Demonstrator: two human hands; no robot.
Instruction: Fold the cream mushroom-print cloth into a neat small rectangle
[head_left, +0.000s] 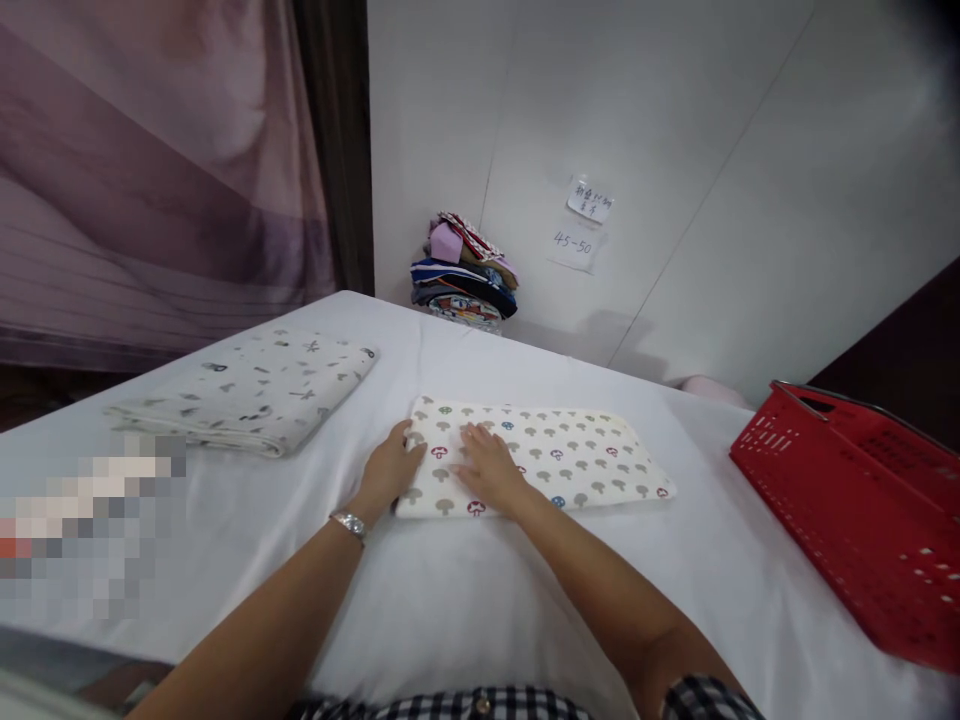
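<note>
Your left hand (391, 462) and right hand (487, 466) lie flat and open on the folded mushroom cloth (536, 458), gripping nothing; folding looks done.

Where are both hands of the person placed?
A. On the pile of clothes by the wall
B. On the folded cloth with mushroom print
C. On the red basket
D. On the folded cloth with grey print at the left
B: the left hand and the right hand lie flat on the near left end of the folded cloth with mushroom print, far from the red basket.
</note>
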